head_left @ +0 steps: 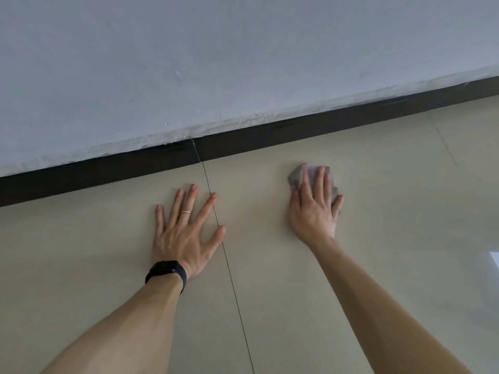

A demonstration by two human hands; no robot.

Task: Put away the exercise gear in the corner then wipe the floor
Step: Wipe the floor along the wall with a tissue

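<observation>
- The cloth [297,178], a crumpled greyish rag, lay on the floor [391,211] right of centre, near the skirting [270,133] but not touching it.
- The right hand [314,209] was flat on top of it, fingers straight and close together, pressing it down; cloth poked out past the fingertips and at both sides.
- The left hand [183,233] was planted palm-down on bare tile, fingers spread wide, holding nothing, index and thumb tips reaching a grout line [232,279].
- A ring [185,212] on that hand, a black watch [166,269] at the wrist.
- Above the dark skirting rose a pale wall [216,63].
</observation>
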